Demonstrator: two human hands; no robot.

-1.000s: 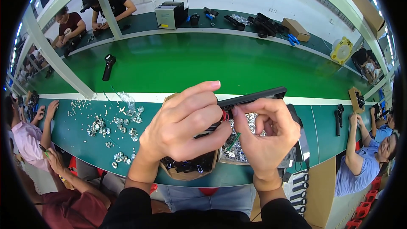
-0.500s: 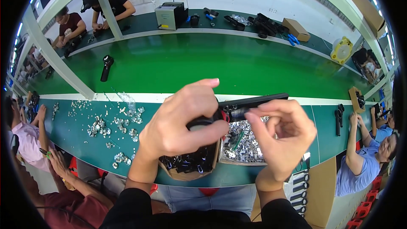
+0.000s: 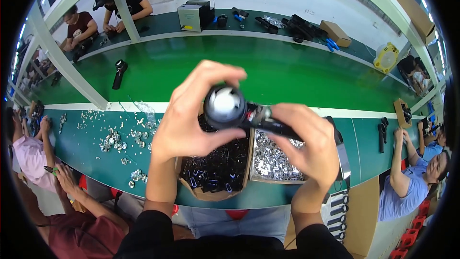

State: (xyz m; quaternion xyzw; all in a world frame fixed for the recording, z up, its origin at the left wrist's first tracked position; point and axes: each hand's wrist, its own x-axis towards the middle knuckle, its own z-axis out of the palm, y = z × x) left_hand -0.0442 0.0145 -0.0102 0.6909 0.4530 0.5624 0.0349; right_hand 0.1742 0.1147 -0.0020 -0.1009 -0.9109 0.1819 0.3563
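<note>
Between my hands is a black handheld device [image 3: 225, 108] with a round head, a shiny silver face and a long handle; its kind is not clear. My left hand [image 3: 179, 120] curves around the round head, fingers above and thumb below. My right hand [image 3: 311, 139] grips the handle, covering much of it. Red and metallic bits show at the joint between head and handle. Below my hands, a cardboard box [image 3: 203, 195] holds small black clip-like parts. Beside it, a shallow box [image 3: 275, 181] holds small silver metal parts.
Loose silver parts [image 3: 112, 140] and small pale pieces lie on the green table at left. A similar black device [image 3: 120, 74] lies on the green belt [image 3: 191, 57]. A white post [image 3: 72, 67] rises at left. Co-workers [image 3: 412, 182] sit at both sides. Black handles [image 3: 338, 220] lie lower right.
The device has turned so its silver round face shows. My right hand has gone from pinching at the joint to gripping the handle. My left hand has opened wider around the head.
</note>
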